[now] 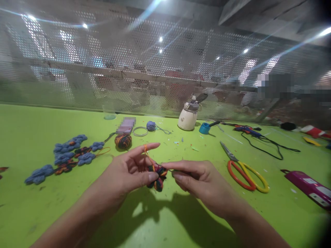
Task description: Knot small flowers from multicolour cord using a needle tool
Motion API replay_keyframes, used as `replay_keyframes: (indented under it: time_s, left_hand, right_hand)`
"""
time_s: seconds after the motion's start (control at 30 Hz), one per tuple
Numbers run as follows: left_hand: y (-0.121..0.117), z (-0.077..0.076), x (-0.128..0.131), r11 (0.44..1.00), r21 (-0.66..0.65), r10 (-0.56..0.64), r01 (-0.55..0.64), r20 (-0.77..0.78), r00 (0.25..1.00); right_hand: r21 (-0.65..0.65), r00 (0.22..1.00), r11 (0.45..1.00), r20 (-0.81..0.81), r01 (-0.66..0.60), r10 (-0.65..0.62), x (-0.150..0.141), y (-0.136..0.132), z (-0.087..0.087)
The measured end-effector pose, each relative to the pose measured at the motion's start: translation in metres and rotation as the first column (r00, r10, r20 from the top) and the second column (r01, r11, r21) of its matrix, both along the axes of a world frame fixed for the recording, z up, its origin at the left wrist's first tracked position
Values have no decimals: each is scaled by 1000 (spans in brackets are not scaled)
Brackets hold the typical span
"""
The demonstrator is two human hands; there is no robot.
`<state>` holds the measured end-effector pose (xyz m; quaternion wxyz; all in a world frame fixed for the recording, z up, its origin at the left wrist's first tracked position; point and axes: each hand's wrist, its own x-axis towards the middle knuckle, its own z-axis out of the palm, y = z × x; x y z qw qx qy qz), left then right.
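Note:
My left hand (136,170) pinches a small crochet flower (158,185) of dark, orange and pink variegated yarn between thumb and fingers. An orange strand runs from the flower up around my raised left index finger. Close on the right, my right hand (193,174) is closed on a crochet hook (169,170); its thin shaft meets the flower's edge, and most of the handle is hidden by my fingers. A ball of variegated yarn (123,141) lies behind my left hand. Further left are joined blue and variegated crochet flowers (63,157).
Scissors (240,168) with orange and yellow handles lie right of my right hand, near a purple power strip (309,186). Behind stand a cream bottle (188,119) and a blue tape roll (204,128). A blue glue gun (248,131), metal ring (140,131) and blue yarn ball (151,126) lie further back.

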<state>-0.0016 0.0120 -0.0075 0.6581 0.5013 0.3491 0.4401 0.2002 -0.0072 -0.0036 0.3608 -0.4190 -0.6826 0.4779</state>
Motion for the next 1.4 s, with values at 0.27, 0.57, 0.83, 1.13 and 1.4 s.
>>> replay_keyframes:
  time_s: [0.27,0.57,0.83,1.13,1.4]
  left_hand:
    - [0,1,0,998,-2,-66,66,-88,994]
    - [2,-4,3,1000,7,-17,17,-22,1000]
    - [1,-3,2,999,-24,25,-27,-81,996]
    - [5,-5,2,998,-16,-63,63,-19,998]
    - [6,-7,0,994,13,-109,110,-94,990]
  right_hand:
    - [-49,999,999,-47,-2,0,1,2,-6]
    - [-102,998,995,-64,-4,-3,3,3,-7]
    - [-114,997,993,-76,-21,13,2,4,-8]
    - [-177,986,984,-165,-35,5,2,8,-9]
    - [-200,986,978,-169,-52,18,3,9,-12]
